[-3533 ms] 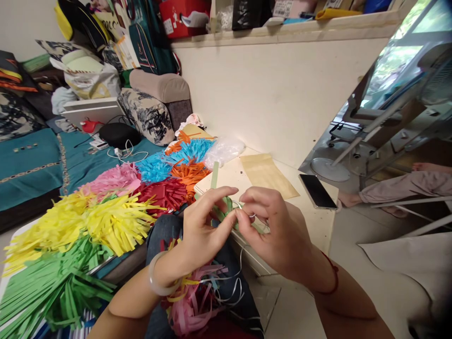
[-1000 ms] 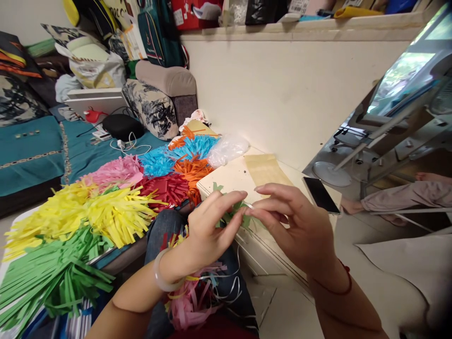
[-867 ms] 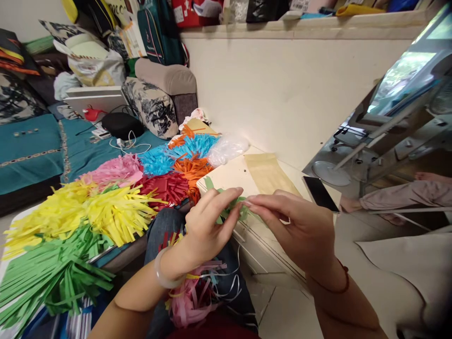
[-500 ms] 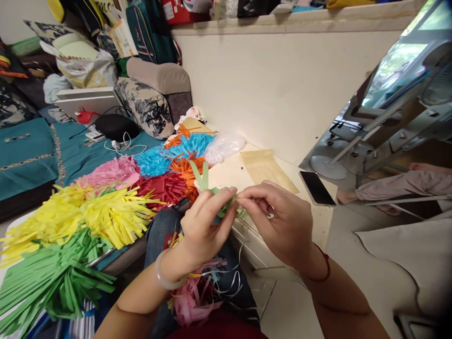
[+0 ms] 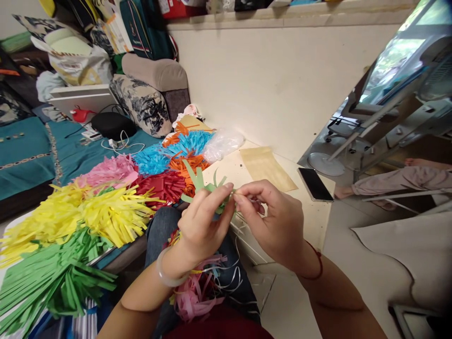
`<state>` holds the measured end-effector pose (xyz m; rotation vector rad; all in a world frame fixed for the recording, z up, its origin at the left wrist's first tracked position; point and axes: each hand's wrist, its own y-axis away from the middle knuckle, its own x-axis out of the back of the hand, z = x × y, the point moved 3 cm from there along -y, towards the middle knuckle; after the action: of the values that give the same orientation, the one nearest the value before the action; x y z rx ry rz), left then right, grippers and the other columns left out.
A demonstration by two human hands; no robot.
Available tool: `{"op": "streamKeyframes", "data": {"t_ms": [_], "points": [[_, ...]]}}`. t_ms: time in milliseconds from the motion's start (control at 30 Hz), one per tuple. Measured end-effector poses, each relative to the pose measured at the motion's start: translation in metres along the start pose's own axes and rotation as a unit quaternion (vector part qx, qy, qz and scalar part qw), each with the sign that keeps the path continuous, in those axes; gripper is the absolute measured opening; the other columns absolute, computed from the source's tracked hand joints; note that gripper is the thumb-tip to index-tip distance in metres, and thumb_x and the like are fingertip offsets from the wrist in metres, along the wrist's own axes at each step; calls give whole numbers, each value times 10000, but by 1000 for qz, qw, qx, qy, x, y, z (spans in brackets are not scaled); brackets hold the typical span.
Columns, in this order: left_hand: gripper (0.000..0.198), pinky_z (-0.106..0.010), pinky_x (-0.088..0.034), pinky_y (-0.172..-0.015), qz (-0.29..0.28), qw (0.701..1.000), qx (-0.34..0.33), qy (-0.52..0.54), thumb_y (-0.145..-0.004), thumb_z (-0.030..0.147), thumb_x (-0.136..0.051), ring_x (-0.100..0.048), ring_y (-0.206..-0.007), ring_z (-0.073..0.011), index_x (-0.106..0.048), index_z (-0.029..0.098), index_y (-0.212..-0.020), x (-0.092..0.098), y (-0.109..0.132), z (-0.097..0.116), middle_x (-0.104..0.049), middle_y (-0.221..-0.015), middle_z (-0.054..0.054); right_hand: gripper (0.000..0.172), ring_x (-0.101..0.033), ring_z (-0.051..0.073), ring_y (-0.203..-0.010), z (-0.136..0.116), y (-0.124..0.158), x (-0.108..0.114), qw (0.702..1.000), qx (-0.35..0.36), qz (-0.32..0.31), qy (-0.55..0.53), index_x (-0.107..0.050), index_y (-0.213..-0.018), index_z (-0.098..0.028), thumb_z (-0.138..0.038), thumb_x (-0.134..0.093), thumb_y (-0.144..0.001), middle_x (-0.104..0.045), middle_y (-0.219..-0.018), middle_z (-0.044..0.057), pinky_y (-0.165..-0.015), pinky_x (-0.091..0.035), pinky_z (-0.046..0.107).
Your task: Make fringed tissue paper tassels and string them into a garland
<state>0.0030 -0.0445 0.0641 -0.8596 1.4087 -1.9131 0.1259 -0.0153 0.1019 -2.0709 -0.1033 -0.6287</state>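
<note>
My left hand point(image 5: 205, 219) is closed around a bunch of light green paper strips point(image 5: 197, 181), whose ends fan out above the knuckles. My right hand point(image 5: 273, 221) pinches at the bunch's tip, thumb and forefinger together beside the left fingertips; what lies in that pinch is too small to name. On my lap are loose pink paper strips point(image 5: 194, 296) and thin white ribbon point(image 5: 236, 278). Yellow paper tassels point(image 5: 116, 214) and green paper tassels point(image 5: 70, 273) lie to the left, with pink, red, blue and orange ones behind them.
A crumpled clear plastic bag point(image 5: 224, 143), a tan paper sheet point(image 5: 266, 167) and a phone point(image 5: 315, 184) lie on the pale tabletop point(image 5: 318, 221). A sofa with a patterned cushion point(image 5: 141, 103) stands at the back left. A mirror point(image 5: 374, 132) leans at the right.
More light green strips now show, spread above my left hand. My right hand has shifted slightly left, its fingertips still at the left ones. The whole view has moved a little.
</note>
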Motion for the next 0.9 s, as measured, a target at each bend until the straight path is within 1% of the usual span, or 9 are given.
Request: {"op": "streamKeyframes", "data": {"t_ms": [133,333,467,567,633,733,800,900], "points": [[436,-189,-446,-545,-6,1000,-1,-7,-786,60,-672,-541,-609,-80,-542,202,-1176,1,0,0,-678,-877,-13,73,-604,67,-576,-1,0,1,1000,-6,3,-4,-563,-807,-205,-166,-587,-864,-673,-720,-47,-546,-479,176],[399,-181,-441,-538,-8,1000,6,-4,-812,78,-648,-538,-594,-75,-534,212,-1170,0,0,0,-656,-835,0,90,-613,52,-608,0,-2,-2,999,28,4,-21,-557,-809,-192,-122,-593,-850,-668,-726,-56,-570,-477,148],[390,-176,-408,-502,-15,1000,2,-25,-821,87,-646,-518,-571,-71,-525,211,-1170,-1,-1,1,-618,-769,16,83,-626,60,-604,2,-2,-2,999,19,1,-26,-561,-819,-200,-133,-584,-862,-679,-742,-53,-573,-482,159],[457,-185,-451,-535,-12,999,-11,-27,-831,96,-633,-552,-610,-82,-480,219,-1244,-2,1,0,-626,-819,6,77,-658,70,-650,2,-1,-2,999,11,-11,-38,-560,-839,-208,-140,-582,-866,-685,-776,-49,-583,-490,163],[563,-194,-488,-575,0,1000,-21,-16,-821,75,-632,-588,-669,-92,-417,222,-1320,-2,3,-1,-640,-915,-19,79,-675,70,-669,2,-1,-2,998,2,-21,-54,-557,-868,-214,-140,-585,-867,-688,-801,-50,-583,-495,158],[696,-202,-510,-589,8,1000,-26,9,-797,39,-638,-610,-724,-103,-329,233,-1389,-4,6,-3,-629,-1025,-55,118,-689,76,-659,3,0,-1,996,-20,-34,-86,-551,-950,-232,-148,-583,-873,-697,-855,-47,-580,-513,168],[715,-202,-514,-577,7,1000,-25,15,-800,46,-634,-608,-719,-104,-303,251,-1399,-5,8,-4,-623,-1039,-61,154,-696,92,-658,3,1,0,995,-21,-42,-92,-546,-1006,-245,-165,-580,-879,-702,-865,-39,-598,-531,191],[690,-197,-522,-570,8,1000,-22,-9,-819,67,-619,-593,-666,-94,-289,267,-1390,-5,10,-5,-627,-979,-46,199,-698,112,-670,3,2,2,996,-9,-54,-73,-541,-1059,-256,-175,-580,-882,-707,-833,-36,-630,-538,216]]}}
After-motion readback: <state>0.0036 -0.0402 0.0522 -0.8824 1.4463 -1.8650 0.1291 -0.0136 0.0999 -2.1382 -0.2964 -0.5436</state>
